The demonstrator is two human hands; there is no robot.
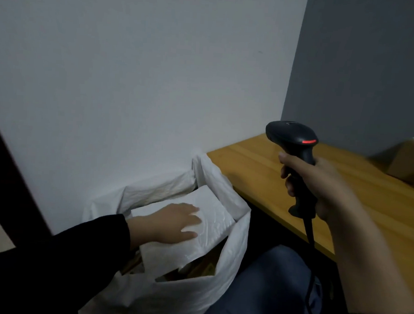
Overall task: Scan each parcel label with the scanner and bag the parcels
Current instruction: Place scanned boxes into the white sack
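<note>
2 contacts: left fingers (192, 209) flat on parcel (209, 197), right fingers (288, 172) round scanner (292, 135).

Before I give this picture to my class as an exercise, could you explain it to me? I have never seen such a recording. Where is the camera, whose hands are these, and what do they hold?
There is no machine here, only a person wearing a camera on the head, so you look down at that person's own two hands. The left hand lies with straight fingers on a white padded parcel, which sits in the mouth of a white bag on the floor. The right hand grips a black scanner with a red light showing, its cable hanging down. A wooden table on the right carries a cardboard box.
</note>
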